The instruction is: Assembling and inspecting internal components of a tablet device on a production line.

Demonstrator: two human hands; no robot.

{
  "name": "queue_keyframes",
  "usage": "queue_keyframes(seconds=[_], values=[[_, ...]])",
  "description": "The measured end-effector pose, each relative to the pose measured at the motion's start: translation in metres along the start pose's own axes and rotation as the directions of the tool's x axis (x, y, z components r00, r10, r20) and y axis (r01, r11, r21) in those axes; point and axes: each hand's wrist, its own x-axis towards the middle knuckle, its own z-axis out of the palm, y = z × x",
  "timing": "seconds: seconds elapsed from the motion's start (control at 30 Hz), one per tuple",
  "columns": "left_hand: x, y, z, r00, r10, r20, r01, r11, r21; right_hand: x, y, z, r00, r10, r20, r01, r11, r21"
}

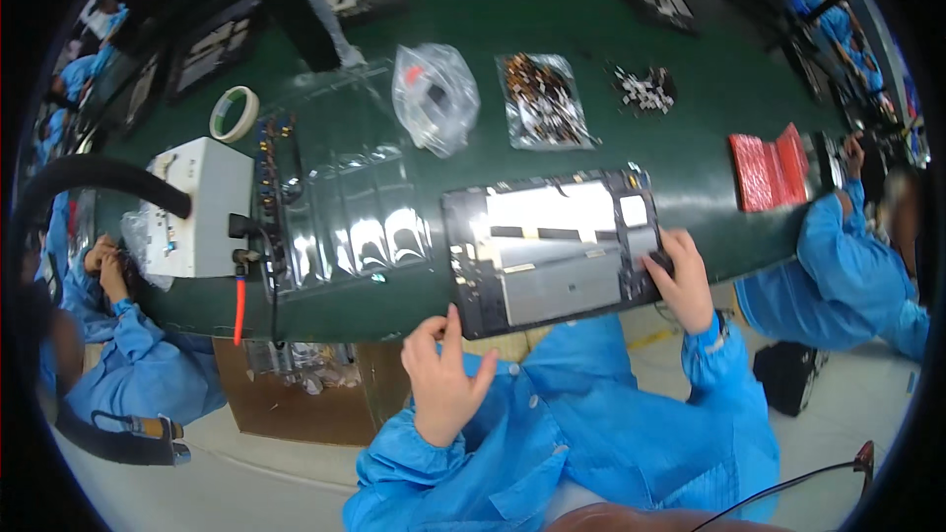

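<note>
At the frame's centre, an opened tablet (564, 294) lies innards-up, apparently for access. The right hand (687, 281) pinches its right edge, seemingly steadying it; the left hand (445, 380), loosely spread, has a fingertip at its lower-left corner.

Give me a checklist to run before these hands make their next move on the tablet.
1. Right hand holding the tablet: ok, thumb over its right edge.
2. Left hand gripping it too: not ok, fingers spread, a fingertip at the near left corner.
3. Inner side facing up: ok, internal parts exposed.
4. Tablet fully supported by the table: cannot tell, its near side hides the table's edge there.
5. Bag of small parts apart from the tablet: ok, beyond its far edge.
6. Red packet apart from the right hand: ok, farther right.
</note>
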Motion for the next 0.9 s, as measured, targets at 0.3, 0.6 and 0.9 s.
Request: queue_keyframes(seconds=[0.3, 0.6, 0.9], values=[[0.068, 0.004, -0.087, 0.936, 0.317, -0.152, -0.352, 0.836, -0.421, 0.021, -0.024, -0.054, 0.962, 0.262, -0.083, -0.007, 0.327, 0.945], [0.063, 0.035, -0.240, 0.494, 0.420, -0.761, -0.851, 0.057, -0.522, 0.284, -0.054, -0.065, 0.968, 0.250, -0.036, -0.080, 0.441, 0.894], [0.104, -0.007, -0.209, 0.569, 0.330, -0.754, -0.757, -0.149, -0.636, 0.415, -0.026, -0.003, 0.885, 0.429, -0.183, -0.161, 0.649, 0.744]])
